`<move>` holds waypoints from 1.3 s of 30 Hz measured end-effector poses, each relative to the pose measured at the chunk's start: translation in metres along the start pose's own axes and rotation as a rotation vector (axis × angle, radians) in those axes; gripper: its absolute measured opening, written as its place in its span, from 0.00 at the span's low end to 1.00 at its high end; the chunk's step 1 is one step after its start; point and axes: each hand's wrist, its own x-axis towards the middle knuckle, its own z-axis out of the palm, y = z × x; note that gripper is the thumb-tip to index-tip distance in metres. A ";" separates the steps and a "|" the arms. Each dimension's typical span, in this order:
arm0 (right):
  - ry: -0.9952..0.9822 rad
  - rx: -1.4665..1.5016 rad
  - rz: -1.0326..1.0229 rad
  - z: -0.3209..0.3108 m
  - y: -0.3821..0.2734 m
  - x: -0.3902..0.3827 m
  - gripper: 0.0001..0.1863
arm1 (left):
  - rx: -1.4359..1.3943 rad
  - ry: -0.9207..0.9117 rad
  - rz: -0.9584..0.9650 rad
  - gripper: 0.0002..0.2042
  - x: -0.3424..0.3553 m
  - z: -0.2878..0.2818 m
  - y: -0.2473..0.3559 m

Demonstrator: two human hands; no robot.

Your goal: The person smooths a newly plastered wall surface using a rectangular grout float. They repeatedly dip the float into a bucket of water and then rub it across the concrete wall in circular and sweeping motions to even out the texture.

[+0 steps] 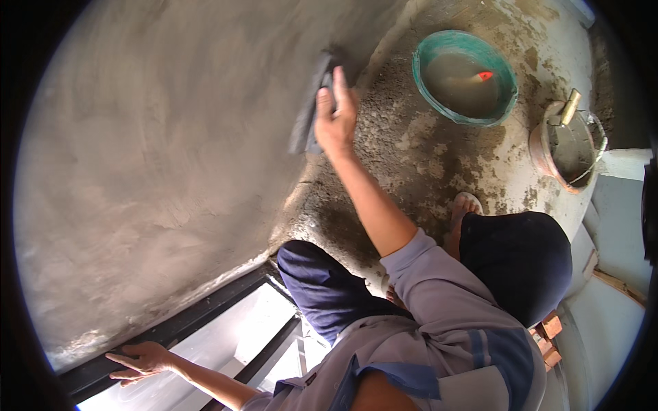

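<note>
Grey shirt [449, 291] in the foreground, a worker's right hand [336, 127] grips a trowel [306, 127] against the wall [171, 137], index finger extended, seemingly to steady it. Left hand [145, 361], fingers spread, lies over the black frame [185, 323], apparently for balance; tub [456, 42] and bucket [539, 147] stand rightward, likely for easy reach.
</note>
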 end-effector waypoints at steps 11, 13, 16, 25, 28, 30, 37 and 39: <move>0.065 0.135 -0.117 0.035 0.034 -0.020 0.27 | 0.015 -0.011 0.014 0.23 0.004 -0.006 0.007; -0.028 0.061 -0.131 0.028 0.004 -0.015 0.29 | 0.038 -0.035 -0.020 0.23 0.003 -0.011 0.005; 0.045 0.055 0.158 0.010 0.016 0.043 0.27 | 0.056 -0.063 -0.057 0.23 -0.001 -0.004 0.008; 0.150 0.094 0.199 0.017 0.034 0.048 0.25 | 0.080 -0.105 -0.046 0.23 -0.003 0.002 -0.001; 0.056 0.107 -0.123 0.027 0.025 -0.011 0.27 | 0.072 -0.125 -0.076 0.23 0.001 -0.007 0.001; -0.022 0.068 -0.059 0.022 0.011 -0.011 0.30 | 0.078 -0.108 -0.057 0.23 -0.001 -0.008 0.000; -0.067 0.227 -0.152 0.024 0.011 0.000 0.30 | 0.038 -0.109 -0.107 0.23 -0.001 -0.004 0.009; 0.030 0.206 -0.275 0.026 -0.003 0.014 0.28 | 0.061 -0.121 -0.106 0.23 0.000 -0.008 0.003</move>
